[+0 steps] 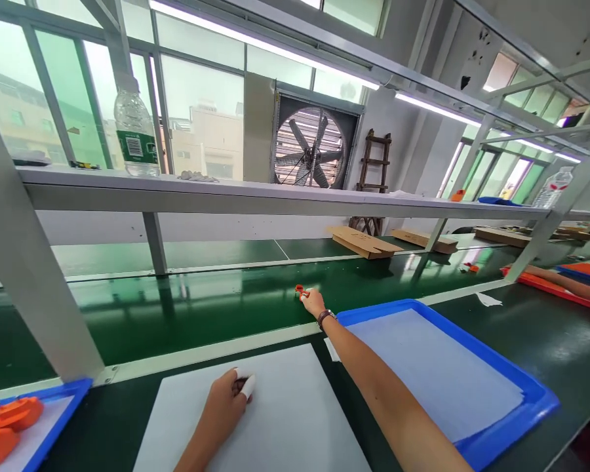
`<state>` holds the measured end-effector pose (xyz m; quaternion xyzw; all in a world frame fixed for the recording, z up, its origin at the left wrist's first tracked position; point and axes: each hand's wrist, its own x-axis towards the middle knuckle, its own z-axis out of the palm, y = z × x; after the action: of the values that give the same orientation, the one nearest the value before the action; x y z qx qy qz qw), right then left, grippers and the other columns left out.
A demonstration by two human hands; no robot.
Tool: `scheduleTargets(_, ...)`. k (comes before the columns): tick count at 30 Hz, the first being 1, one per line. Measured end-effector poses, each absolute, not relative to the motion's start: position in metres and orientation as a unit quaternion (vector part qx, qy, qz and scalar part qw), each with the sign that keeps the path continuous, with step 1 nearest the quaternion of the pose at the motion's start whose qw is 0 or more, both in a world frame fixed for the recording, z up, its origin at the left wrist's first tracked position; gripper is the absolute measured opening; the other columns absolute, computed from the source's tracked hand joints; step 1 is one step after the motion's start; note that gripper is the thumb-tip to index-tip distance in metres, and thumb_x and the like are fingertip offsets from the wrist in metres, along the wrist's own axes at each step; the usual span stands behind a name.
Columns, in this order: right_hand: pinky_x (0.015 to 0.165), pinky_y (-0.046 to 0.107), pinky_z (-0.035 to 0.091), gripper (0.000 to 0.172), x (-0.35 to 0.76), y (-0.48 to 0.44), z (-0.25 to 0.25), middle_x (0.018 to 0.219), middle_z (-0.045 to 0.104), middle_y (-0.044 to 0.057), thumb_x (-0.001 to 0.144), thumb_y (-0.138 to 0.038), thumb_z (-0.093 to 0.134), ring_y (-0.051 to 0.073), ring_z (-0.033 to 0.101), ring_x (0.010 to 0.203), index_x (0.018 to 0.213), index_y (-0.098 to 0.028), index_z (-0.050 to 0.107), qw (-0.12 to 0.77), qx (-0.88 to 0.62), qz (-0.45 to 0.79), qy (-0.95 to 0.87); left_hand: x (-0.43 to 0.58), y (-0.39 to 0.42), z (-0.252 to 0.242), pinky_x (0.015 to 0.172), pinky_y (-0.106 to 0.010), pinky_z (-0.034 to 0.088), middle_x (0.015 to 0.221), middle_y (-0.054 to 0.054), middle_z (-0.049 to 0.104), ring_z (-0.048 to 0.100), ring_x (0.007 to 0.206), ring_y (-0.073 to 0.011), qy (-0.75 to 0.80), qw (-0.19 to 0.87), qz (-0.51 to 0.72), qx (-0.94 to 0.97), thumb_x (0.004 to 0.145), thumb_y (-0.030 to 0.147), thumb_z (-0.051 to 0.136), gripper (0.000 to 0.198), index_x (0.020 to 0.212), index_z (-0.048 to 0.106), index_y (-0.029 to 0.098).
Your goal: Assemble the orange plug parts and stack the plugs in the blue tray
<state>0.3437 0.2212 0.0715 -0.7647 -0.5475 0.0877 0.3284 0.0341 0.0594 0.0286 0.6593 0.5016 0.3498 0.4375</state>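
My right hand (314, 301) reaches far forward over the green conveyor belt (201, 308). Its closed fingers are on a small orange plastic part (299, 290), whose exact kind is too small to make out. A band circles that wrist. My left hand (225, 401) hovers over or rests on a white sheet (290, 406) at the near side. Its fingers are curled, with white covers on the fingertips, and whatever may lie inside them is hidden. Under my right forearm and beside it lies a blue tray (535, 400) lined with white paper.
Orange parts (19, 414) lie in another blue tray (81, 393) at the lower left. A shelf (275, 196) with a plastic bottle (135, 131) crosses above the belt. Cardboard (364, 242) lies beyond. At right, another person's arm (570, 283) extends over a red tray (535, 280).
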Motion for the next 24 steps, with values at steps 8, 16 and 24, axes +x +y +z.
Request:
scheduleTargets(8, 0.079, 0.027, 0.051, 0.033, 0.23, 0.129, 0.066, 0.101, 0.07, 0.006, 0.088, -0.027, 0.066, 0.018, 0.065, 0.088, 0.119, -0.016, 0.065, 0.402, -0.572, 0.177, -0.693, 0.036, 0.057, 0.028, 0.074, -0.031, 0.057, 0.135, -0.017, 0.057, 0.066, 0.103, -0.0241, 0.43, 0.506, 0.474, 0.578, 0.082, 0.037, 0.068, 0.058, 0.134, 0.052, 0.017)
scheduleTargets(16, 0.087, 0.035, 0.054, 0.026, 0.182, 0.017, 0.068, 0.105, 0.07, 0.008, 0.088, -0.033, 0.063, 0.022, 0.067, 0.093, 0.109, -0.02, 0.07, 0.493, -0.398, 0.381, -0.674, 0.009, 0.02, 0.035, 0.096, -0.042, 0.055, 0.121, -0.01, 0.065, 0.065, 0.106, -0.0235, 0.412, 0.413, 0.494, 0.645, 0.086, 0.025, 0.065, 0.044, 0.129, 0.056, 0.019)
scheduleTargets(24, 0.066, 0.035, 0.056, 0.025, 0.194, 0.007, 0.042, 0.074, 0.071, 0.005, 0.081, -0.042, 0.072, 0.022, 0.068, 0.068, 0.087, -0.018, 0.07, 0.433, -0.4, 0.545, -0.596, -0.004, -0.016, 0.026, 0.089, -0.037, 0.058, 0.13, -0.006, 0.058, 0.062, 0.105, -0.0187, 0.379, 0.242, 0.424, 0.786, 0.093, 0.015, 0.054, 0.044, 0.135, 0.051, 0.028)
